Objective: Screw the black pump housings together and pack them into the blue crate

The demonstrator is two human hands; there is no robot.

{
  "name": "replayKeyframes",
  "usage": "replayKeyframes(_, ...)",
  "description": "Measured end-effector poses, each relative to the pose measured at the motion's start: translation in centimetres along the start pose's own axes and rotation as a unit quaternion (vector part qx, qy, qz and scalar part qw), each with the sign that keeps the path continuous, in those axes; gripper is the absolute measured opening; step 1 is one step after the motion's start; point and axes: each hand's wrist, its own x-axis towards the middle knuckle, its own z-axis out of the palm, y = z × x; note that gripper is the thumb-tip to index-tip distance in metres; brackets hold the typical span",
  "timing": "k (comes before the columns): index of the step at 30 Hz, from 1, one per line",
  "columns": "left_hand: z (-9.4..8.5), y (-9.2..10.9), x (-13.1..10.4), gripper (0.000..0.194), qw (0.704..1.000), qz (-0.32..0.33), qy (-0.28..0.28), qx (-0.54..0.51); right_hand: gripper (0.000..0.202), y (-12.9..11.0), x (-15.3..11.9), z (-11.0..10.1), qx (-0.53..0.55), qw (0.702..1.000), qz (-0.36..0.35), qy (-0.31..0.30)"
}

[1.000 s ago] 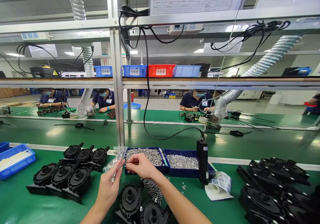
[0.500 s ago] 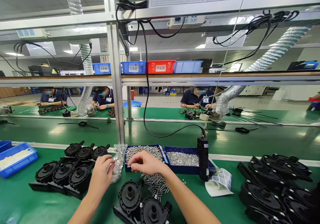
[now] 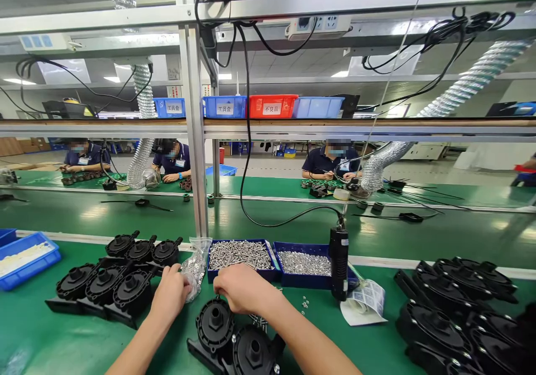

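Observation:
My right hand (image 3: 240, 287) reaches down over the rear rim of a black round housing (image 3: 215, 323). Its fingertips are pinched at the rim, on what looks like a small screw (image 3: 218, 296), mostly hidden. A second black housing (image 3: 253, 352) sits in front, partly under my right forearm. My left hand (image 3: 171, 290) is closed, its curled fingers against a clear plastic bag (image 3: 196, 264) of small metal parts; what those fingers grip is hidden. Loose screws (image 3: 258, 322) lie on the green bench below my right hand.
Behind stand a blue tray of screws (image 3: 239, 255) and a blue tray of small nuts (image 3: 305, 263). A black electric screwdriver (image 3: 339, 263) hangs beside them. Black housings (image 3: 104, 283) stand left, others (image 3: 444, 325) right. Co-workers (image 3: 333, 160) sit across the bench.
My right hand has moved from in front of the screw tray down to the housing's rear rim. My left hand's fingers have curled in closer to the bag. The view has shifted slightly.

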Motion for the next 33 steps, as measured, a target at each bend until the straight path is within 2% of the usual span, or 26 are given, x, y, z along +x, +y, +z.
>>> replayKeyframes(4,0.4,-0.3,0.1,0.018,1.000,0.000,-0.006,-0.022,0.018,-0.6,0.0,-0.1,-0.045,0.998,-0.038,-0.014)
replayKeyframes(6,0.6,-0.3,0.1,0.017,1.000,0.001,-0.002,-0.031,0.012,-0.2,-0.1,-0.6,-0.026,0.999,-0.030,-0.009)
replayKeyframes(7,0.6,-0.3,0.1,0.018,0.999,0.003,0.000,-0.034,0.010,0.3,-0.1,-0.8,0.003,1.000,-0.011,0.001)
replayKeyframes(10,0.8,-0.3,0.2,0.022,0.999,0.012,0.009,-0.047,0.028,2.7,-0.2,-1.6,0.073,0.991,0.094,0.055)
replayKeyframes(12,0.7,-0.4,0.3,0.026,0.998,0.021,0.020,-0.059,0.028,4.6,0.0,-1.6,0.064,0.978,0.179,0.085)
replayKeyframes(15,0.4,-0.9,0.3,0.030,0.994,0.039,0.046,-0.087,0.026,6.6,0.4,-0.8,0.045,0.961,0.260,0.085)
replayKeyframes(20,-0.3,-1.1,0.5,0.032,0.973,0.039,0.118,-0.194,0.011,7.5,1.3,0.8,0.063,0.954,0.286,0.069)
replayKeyframes(24,-0.9,-0.7,0.7,0.033,0.953,0.016,0.144,-0.265,0.015,8.1,1.3,1.0,0.087,0.947,0.299,0.077)
replayKeyframes(27,-1.6,-0.2,0.6,0.037,0.929,-0.011,0.159,-0.334,0.014,8.6,0.7,0.5,0.117,0.939,0.303,0.114)
replayKeyframes(29,-2.2,0.4,0.4,0.045,0.901,-0.026,0.141,-0.409,0.022,8.6,0.3,-0.1,0.149,0.933,0.292,0.148)
replayKeyframes(33,-3.0,2.5,-0.5,0.061,0.805,-0.059,0.045,-0.589,0.025,6.5,0.3,-0.6,0.268,0.918,0.217,0.195)
